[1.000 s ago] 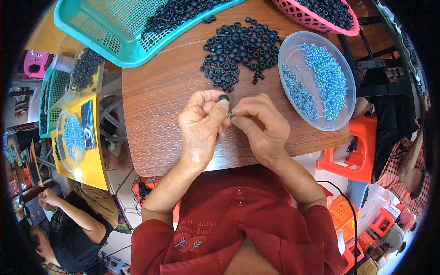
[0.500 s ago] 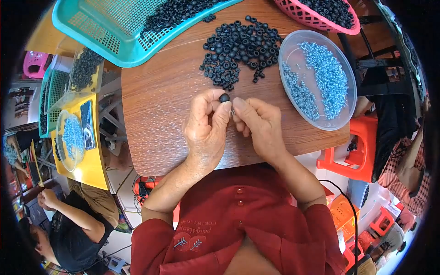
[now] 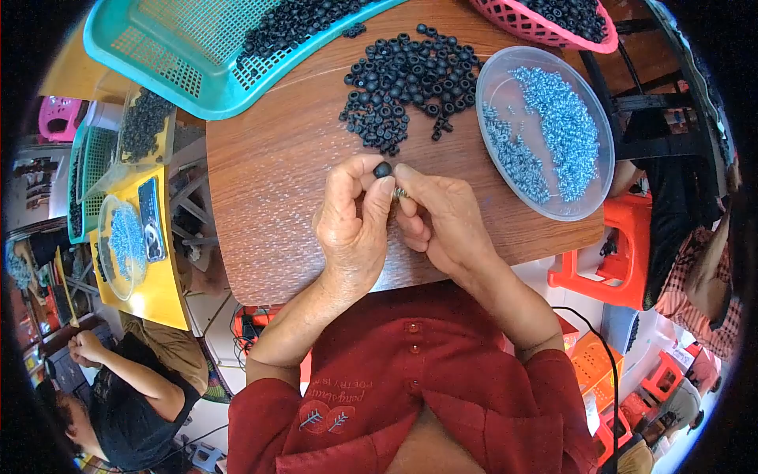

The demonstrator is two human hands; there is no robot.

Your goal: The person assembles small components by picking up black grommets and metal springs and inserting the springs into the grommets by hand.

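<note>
Between the thumb and forefinger of my left hand (image 3: 351, 221) is a round black bead (image 3: 382, 170). My right hand (image 3: 446, 213) is closed right beside it, pinching a small metallic-looking piece (image 3: 400, 193) whose shape is too small to make out. Both hands are over the near part of the brown wooden table (image 3: 276, 182). Beyond them lies a pile of black beads (image 3: 418, 75), with smaller ones at its near left. To the right of the pile, a clear round tray (image 3: 545, 133) holds small shiny blue beads (image 3: 567, 126).
A teal basket (image 3: 189, 47) with black pieces stands at the back left, a pink basket (image 3: 545, 33) at the back right. Red stools (image 3: 628, 268) are at the right. On the left, a yellow table (image 3: 162, 276) bears another blue-bead tray; a person (image 3: 134, 395) sits near it.
My right fingers have shifted slightly, and more of the small metallic-looking piece shows between them. My left hand still holds the black bead. The view has moved a little.
</note>
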